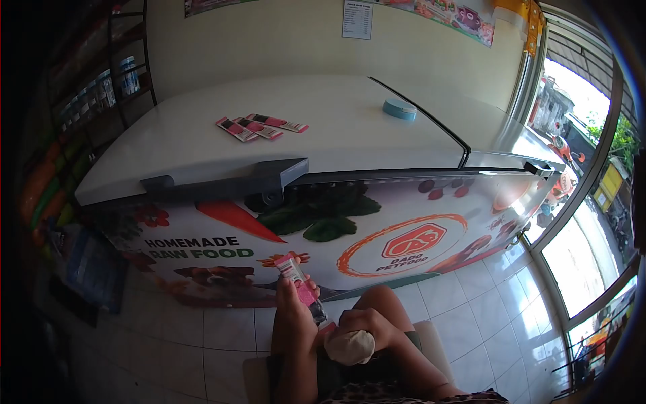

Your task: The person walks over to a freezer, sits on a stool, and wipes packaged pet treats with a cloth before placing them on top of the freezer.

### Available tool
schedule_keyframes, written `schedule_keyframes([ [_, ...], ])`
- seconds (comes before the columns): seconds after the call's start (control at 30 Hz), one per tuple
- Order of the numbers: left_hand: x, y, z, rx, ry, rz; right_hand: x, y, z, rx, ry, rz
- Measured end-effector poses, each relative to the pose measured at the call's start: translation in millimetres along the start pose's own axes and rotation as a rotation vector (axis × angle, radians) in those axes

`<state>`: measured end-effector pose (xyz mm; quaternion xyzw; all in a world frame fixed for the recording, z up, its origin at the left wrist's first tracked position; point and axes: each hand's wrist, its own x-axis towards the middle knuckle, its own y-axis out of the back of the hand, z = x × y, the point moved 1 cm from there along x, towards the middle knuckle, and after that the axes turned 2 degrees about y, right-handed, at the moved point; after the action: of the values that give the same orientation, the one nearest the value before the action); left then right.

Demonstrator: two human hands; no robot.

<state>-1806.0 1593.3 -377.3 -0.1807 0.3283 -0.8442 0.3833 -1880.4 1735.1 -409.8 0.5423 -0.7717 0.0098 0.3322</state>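
One slim pink-and-white printed sachet point(305, 294) gripped in left hand point(296, 312); right hand point(370, 324) curled beside rounded beige object point(350, 347), grip unclear.

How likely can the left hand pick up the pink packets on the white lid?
Probably not directly: the left hand grips another pink packet, and the dark handle stands between it and those packets.

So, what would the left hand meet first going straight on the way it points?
Probably the freezer's printed front, with the pink sachet in the left hand leading; the gap is hard to judge from this view.
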Motion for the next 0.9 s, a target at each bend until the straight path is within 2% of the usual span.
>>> schedule_keyframes([
  [0.03,0.5,1.4,6.8,0.082,-0.039,0.069,-1.1,4.3,0.7,-0.009,-0.008,-0.132],
  [0.07,2.0,4.8,8.1,0.115,-0.024,0.043,2.3,8.7,-2.4,0.046,0.108,0.095],
  [0.1,3.4,9.5,0.7,0.122,-0.021,0.043,13.4,11.9,-13.6,0.051,0.107,0.100],
  [0.17,2.1,12.2,-24.6,0.080,0.070,-0.176,35.0,16.4,-35.3,-0.963,-0.339,0.179],
  [0.2,-7.8,-4.7,-21.4,0.208,0.123,-0.174,37.5,7.9,-24.7,-0.767,-0.281,0.413],
  [0.23,-9.4,-3.6,-25.3,0.207,0.125,-0.183,38.7,-1.1,-13.1,-0.431,-0.108,0.435],
  [0.27,-12.0,1.2,-31.2,0.529,0.012,-0.126,39.1,-14.3,-11.3,-0.337,-0.091,0.431],
  [0.33,-7.5,5.0,-34.5,0.845,-0.117,-0.085,35.3,-25.7,-10.1,-0.257,-0.064,0.442],
  [0.4,7.0,20.0,-21.8,0.143,-0.211,-0.072,31.4,-32.7,-9.9,0.216,0.029,0.273],
  [0.43,13.3,25.5,-15.5,-0.208,-0.254,-0.057,27.6,-32.3,-7.2,0.217,0.039,0.271],
  [0.5,10.1,20.9,7.7,-0.211,-0.252,-0.044,16.4,-26.1,2.3,0.204,-0.002,-0.029],
  [0.57,7.5,21.3,34.1,-0.172,-0.247,-0.015,13.3,-11.8,9.2,0.163,0.025,-0.101],
  [0.63,10.5,20.6,58.2,0.066,-0.393,0.048,10.1,1.9,11.8,0.383,-0.166,0.275],
  [0.7,18.1,25.3,81.4,0.347,-0.577,0.079,16.1,16.2,9.1,-0.318,-0.166,0.369],
  [0.77,31.2,18.3,111.7,0.791,-1.053,0.162,14.1,19.6,56.0,-0.020,-0.187,0.614],
  [0.83,43.2,6.5,150.3,0.962,-1.256,-0.024,-4.2,21.3,108.4,0.060,-0.128,0.749],
  [0.9,63.9,-21.2,175.9,0.929,-1.445,-0.118,-17.3,19.7,136.1,0.104,-0.104,0.809],
])
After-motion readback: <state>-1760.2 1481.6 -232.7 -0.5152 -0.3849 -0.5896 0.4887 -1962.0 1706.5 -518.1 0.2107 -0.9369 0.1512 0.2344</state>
